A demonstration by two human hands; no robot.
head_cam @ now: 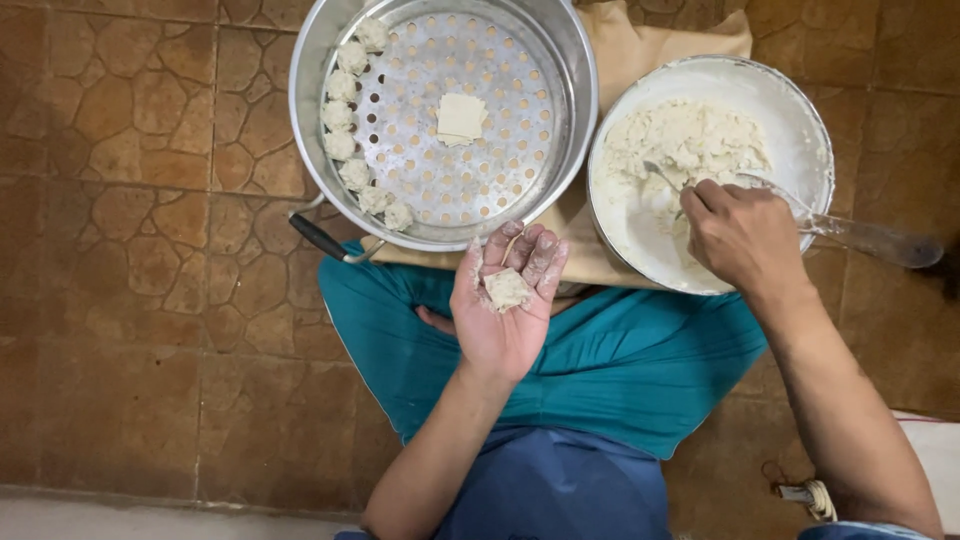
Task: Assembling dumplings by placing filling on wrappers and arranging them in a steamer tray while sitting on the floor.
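Dumpling wrapper in palm, filling being scooped from white bowl.

Left hand (505, 310): open, palm up, fingers loosely cupped, floured; a small dumpling wrapper (507, 289) lies on it, just below the steamer tray (480, 150). Wrapper looks thin, soft, easily torn; best supported from beneath, pinched at the edges. Right hand (738, 236): closed round a spoon (668, 180) dug into pale filling (685, 140) in the white bowl (800, 110), right of the tray. Tray, perforated metal: finished dumplings (352, 130) along its left rim, stacked square wrappers (460, 118) at centre. Beneath: brown paper (660, 45), stone-pattern floor (130, 250).
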